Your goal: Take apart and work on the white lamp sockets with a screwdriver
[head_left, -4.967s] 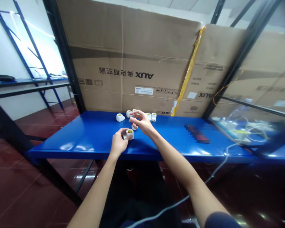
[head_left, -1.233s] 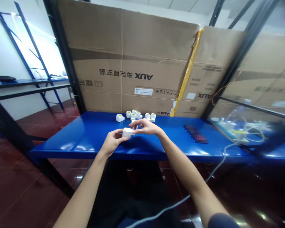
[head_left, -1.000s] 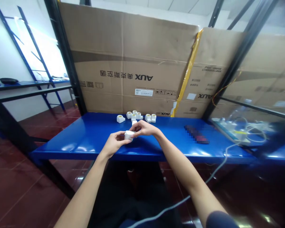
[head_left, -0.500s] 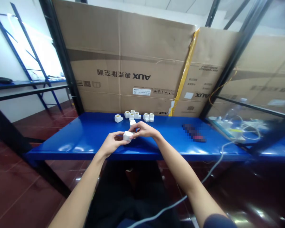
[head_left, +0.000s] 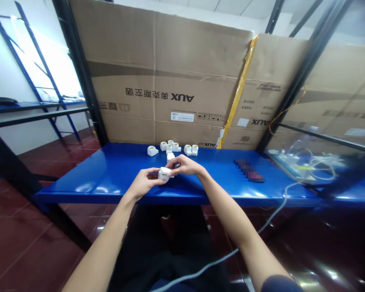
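Note:
Between my two hands is a small white plastic fitting (head_left: 163,175), held just above the front part of the blue tabletop. My left hand (head_left: 143,183) grips its left side, thumb below and fingers above. From the right and above, my right hand (head_left: 186,165) pinches the same fitting; the fingertips partly cover it. A narrow dark line shows across its front near the top. Right behind my right fingers stands another white fitting (head_left: 170,156), partly hidden. Farther back are several similar fittings (head_left: 169,148) with round, yellowish openings, grouped close together.
A single fitting (head_left: 152,151) lies left of the group, and a pair of fittings (head_left: 191,150) to its right. On the right of the blue tabletop (head_left: 109,172) lies a dark pixelated object (head_left: 249,171). Cardboard (head_left: 170,73) walls the back. A grey cable (head_left: 272,217) hangs at right.
The held fitting has tilted slightly between my fingers, so a dark line now shows on its front. Both hands stay in nearly the same place; the view shifts very little.

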`<action>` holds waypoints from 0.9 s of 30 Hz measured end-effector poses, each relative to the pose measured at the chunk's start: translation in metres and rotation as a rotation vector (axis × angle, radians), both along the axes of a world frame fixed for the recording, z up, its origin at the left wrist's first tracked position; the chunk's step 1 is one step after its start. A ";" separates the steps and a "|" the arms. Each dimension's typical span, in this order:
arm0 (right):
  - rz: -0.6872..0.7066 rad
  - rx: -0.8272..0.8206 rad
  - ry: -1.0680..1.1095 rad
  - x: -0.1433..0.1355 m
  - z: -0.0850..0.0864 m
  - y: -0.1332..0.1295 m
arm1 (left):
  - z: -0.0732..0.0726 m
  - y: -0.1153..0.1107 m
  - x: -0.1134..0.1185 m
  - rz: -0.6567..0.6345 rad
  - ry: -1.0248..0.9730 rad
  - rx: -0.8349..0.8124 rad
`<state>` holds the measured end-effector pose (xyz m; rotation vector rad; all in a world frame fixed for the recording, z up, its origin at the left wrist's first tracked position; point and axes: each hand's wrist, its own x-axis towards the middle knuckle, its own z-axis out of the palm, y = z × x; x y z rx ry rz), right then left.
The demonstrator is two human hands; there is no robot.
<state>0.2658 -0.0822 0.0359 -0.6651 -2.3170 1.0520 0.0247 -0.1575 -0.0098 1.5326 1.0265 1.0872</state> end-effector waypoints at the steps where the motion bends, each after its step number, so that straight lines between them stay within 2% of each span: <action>1: 0.001 0.001 -0.003 0.000 0.000 0.000 | 0.000 0.000 0.000 0.000 0.001 0.001; 8: -0.038 0.022 0.067 0.003 0.003 -0.001 | 0.000 -0.002 0.001 0.030 0.019 0.006; 14: -0.069 -0.077 0.130 0.008 0.006 -0.003 | -0.004 -0.001 0.001 0.057 0.004 -0.001; 19: -0.156 -0.059 0.159 0.015 0.000 0.008 | -0.002 -0.007 0.003 0.099 0.015 0.094; 23: -0.182 -0.089 -0.043 0.022 -0.004 0.014 | -0.001 -0.017 -0.009 0.195 0.101 0.184; 27: -0.178 -0.126 -0.167 0.023 -0.008 0.017 | 0.000 -0.016 -0.034 0.408 0.271 0.247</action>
